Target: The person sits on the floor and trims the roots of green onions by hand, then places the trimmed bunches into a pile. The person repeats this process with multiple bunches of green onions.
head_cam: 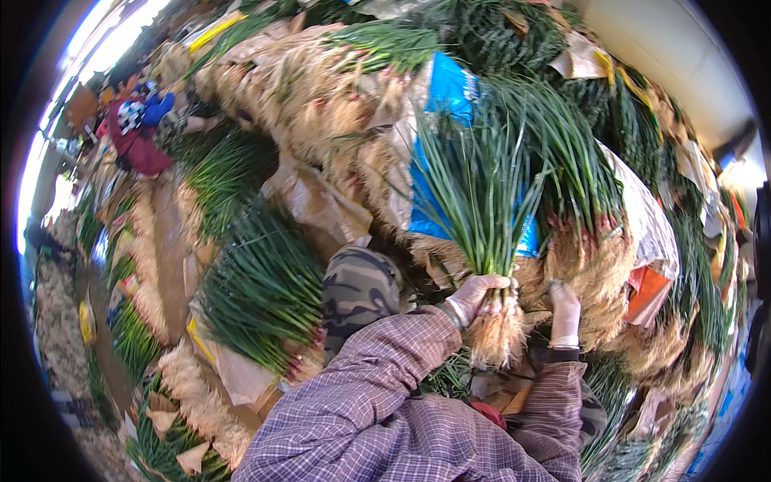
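Note:
My left hand (473,299), in a pale glove, grips a bunch of spring onions (491,199) around the white stalks just above the roots. The long green leaves fan out away from me, and the tan root tuft (497,340) hangs below the hand. To its right, my right hand (565,310), also in a pale glove, is raised with the fingers bent, close to the stacked onions' roots (602,289). Whether those fingers pinch anything is hidden. Behind the held bunch lies a blue and white plastic sheet (437,208), partly covered by leaves.
A heap of spring onions (262,289) lies at my left, beside my camouflage-clad knee (361,295). Root-out stacks (325,102) run along the far side. A person in dark red (135,135) works at the upper left. An orange sack piece (647,295) lies right.

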Demonstrator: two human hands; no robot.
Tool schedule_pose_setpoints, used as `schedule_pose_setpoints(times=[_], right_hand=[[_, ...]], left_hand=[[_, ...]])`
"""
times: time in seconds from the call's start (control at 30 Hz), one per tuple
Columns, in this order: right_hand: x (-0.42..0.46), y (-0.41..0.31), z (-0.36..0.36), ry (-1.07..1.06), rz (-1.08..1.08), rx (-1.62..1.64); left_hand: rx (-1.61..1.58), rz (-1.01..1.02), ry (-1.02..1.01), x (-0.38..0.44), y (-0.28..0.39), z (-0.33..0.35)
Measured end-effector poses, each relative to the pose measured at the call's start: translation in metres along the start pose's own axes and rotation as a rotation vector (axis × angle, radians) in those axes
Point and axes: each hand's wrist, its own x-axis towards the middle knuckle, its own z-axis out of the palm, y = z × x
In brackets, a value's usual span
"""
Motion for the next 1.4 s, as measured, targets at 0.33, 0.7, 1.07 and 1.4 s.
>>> schedule_pose_setpoints(times=[0.33,0.7,1.07,1.4], right_hand=[[-0.056,-0.078,0.070,-0.992,0.156,0.911],[-0.055,-0.069,0.072,-0.588,-0.077,0.729],[-0.056,0.072,0.080,-0.485,0.462,0.020],[-0.057,0.073,0.042,-0.573,0.098,-0.349]], left_hand=[[0.178,0.313,-0.046,-0.080,0.046,0.104],[0.513,1.186,0.198,-0.330,0.209,0.067],[-0.273,0.859,1.305,-0.441,-0.038,-0.388],[-0.406,0.484,1.345,-0.414,-0.001,-0.424]])
